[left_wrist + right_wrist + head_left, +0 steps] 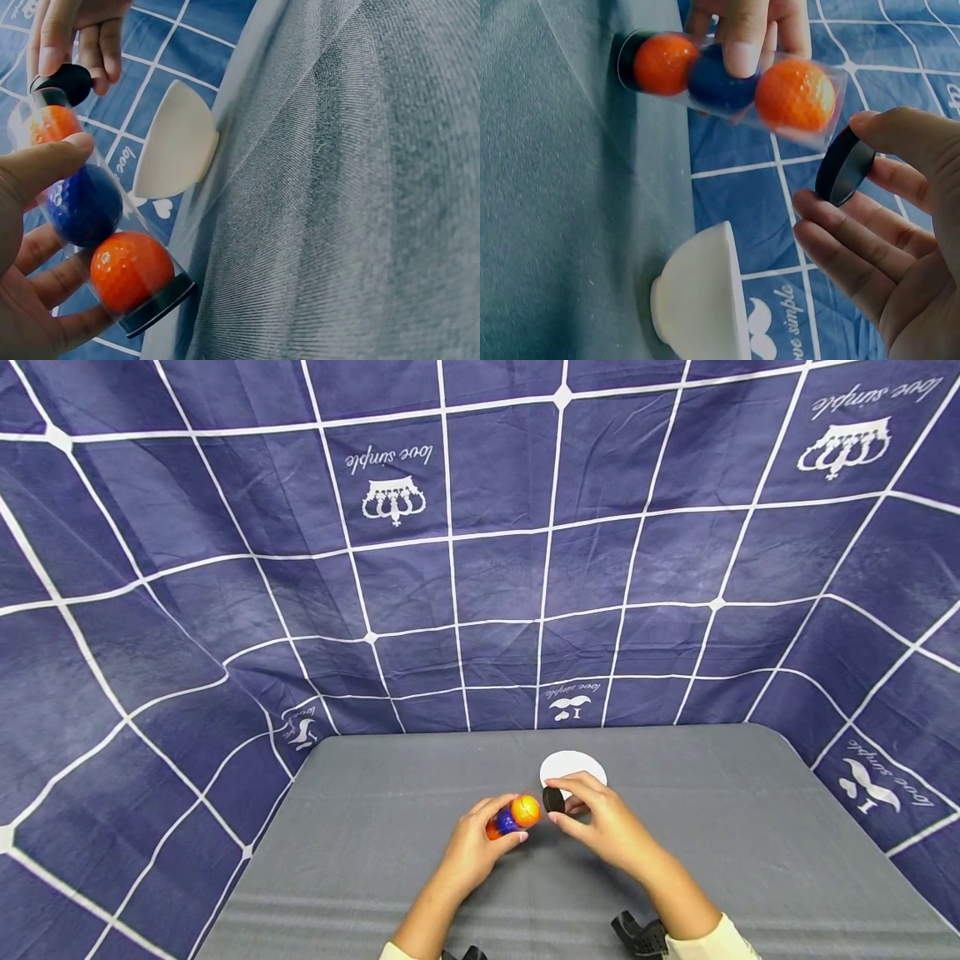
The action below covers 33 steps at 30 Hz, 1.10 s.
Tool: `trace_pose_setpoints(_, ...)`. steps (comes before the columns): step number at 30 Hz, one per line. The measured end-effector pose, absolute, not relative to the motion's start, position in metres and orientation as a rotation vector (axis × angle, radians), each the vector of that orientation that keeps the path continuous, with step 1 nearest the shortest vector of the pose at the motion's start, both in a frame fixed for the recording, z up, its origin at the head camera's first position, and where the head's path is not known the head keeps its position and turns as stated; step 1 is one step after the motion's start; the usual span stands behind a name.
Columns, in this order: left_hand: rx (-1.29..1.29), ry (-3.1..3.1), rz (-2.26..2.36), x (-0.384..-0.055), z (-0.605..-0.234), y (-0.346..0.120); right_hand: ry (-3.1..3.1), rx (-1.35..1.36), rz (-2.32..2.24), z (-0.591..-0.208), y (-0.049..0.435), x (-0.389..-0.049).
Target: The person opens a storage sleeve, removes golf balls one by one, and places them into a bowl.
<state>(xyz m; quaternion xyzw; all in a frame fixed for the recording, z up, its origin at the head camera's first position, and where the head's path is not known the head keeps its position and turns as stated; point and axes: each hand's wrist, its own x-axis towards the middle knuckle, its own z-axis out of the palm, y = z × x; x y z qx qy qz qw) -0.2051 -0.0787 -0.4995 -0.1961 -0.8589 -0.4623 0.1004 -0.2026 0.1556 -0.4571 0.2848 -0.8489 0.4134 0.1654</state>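
While a dark blue cloth printed with white grid lines, crowns and lettering [495, 577] hangs behind and at both sides, a broad table under ribbed grey fabric [375, 843] spreads in front of the person. Over it I see two bare hands at work, close together, cream sleeves [712, 943] showing at the wrists.

The left hand [472, 847] is curled round a clear plastic tube [739, 105], thumb on one side and fingers on the other. The right hand [600, 818] makes a narrow pinch, thumb and fingertips gripping a round black cap [845, 166], its other fingers spread out loosely.

Just beyond the right hand, a smooth white bowl [566, 762] stands upright on the table. The tube is tilted in the left hand's grip, its uncapped end towards the right hand; I can't tell whether its lower end touches the fabric.

Inside, three dimpled balls sit in a row: a glossy orange one [795, 95] by the uncapped end, a deep blue one [86, 206] in the middle, and another orange one [133, 270] against a black end piece [159, 306]. The cap, smaller than the bowl, is tipped on edge just beside the tube's mouth, apart from it.
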Motion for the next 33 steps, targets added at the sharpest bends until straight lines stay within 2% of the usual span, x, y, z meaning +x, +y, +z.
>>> trace_pose_setpoints(19, -0.253, -2.364, -1.614, -0.216, -0.505, -0.087, -2.333, 0.652, 1.018, -0.465, 0.188, -0.221)
trace_pose_setpoints(33, -0.133, -2.285, -1.750, -0.221, -0.508, -0.090, -2.416, 0.455, 0.970, -0.471, 0.216, -0.231)
